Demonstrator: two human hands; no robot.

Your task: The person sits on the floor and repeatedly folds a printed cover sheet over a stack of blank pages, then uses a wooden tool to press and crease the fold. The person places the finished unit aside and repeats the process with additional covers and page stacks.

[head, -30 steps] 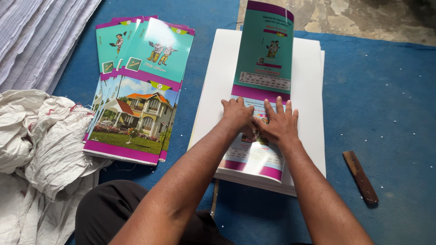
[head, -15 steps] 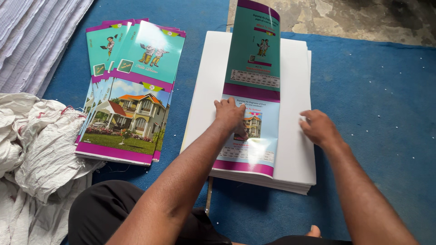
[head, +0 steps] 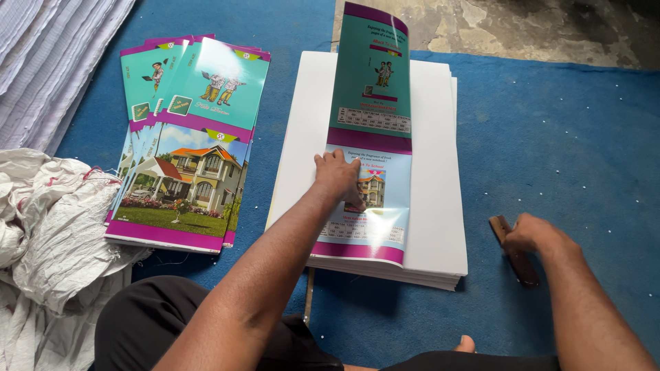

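Note:
A long glossy printed cover sheet (head: 371,103), teal and magenta with a house picture, lies down the middle of a thick stack of white sheets (head: 440,227) on a blue mat. My left hand (head: 337,175) presses flat on the sheet's near half, beside the small house picture. The sheet's far end curls upward. My right hand (head: 533,233) rests on the mat to the right of the stack, its fingers closing on the top end of a narrow brown wooden stick (head: 517,254).
A fanned pile of the same printed covers (head: 189,144) lies left of the stack. Crumpled white sacking (head: 48,227) sits at the near left, and folded white woven material (head: 48,62) at the far left. Bare concrete floor (head: 522,27) lies beyond the blue mat (head: 564,130).
My right hand left the printed sheet and swung right to the wooden stick on the mat. My left hand stayed pressed on the sheet.

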